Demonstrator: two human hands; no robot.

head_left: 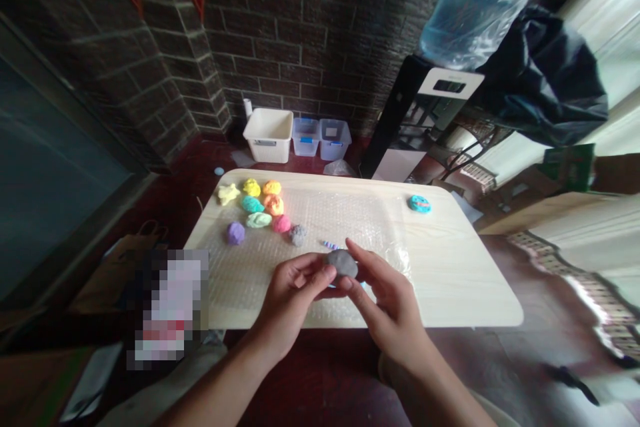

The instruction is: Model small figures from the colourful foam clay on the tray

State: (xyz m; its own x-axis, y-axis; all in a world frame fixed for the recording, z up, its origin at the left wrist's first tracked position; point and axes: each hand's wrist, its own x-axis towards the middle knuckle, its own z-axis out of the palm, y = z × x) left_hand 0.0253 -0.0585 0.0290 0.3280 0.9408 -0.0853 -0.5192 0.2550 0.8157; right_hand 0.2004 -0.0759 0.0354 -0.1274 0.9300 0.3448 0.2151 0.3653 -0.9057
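Observation:
A smooth, rounded lump of grey modelling clay is between my two hands over the near middle of the table. My left hand has its thumb on the near side of the lump, with the fingers bent behind it. My right hand presses its thumb to the lower right, and its index finger reaches up past the lump's edge. Just beyond lies a small blue-and-white striped stick. Something light blue shows in part beneath my hands, its kind hidden.
Bubble wrap covers much of the table. Several coloured clay pieces stand at the left, including a purple ball and a lumpy grey one. A blue clay disc lies far right. Bins and a water dispenser stand behind.

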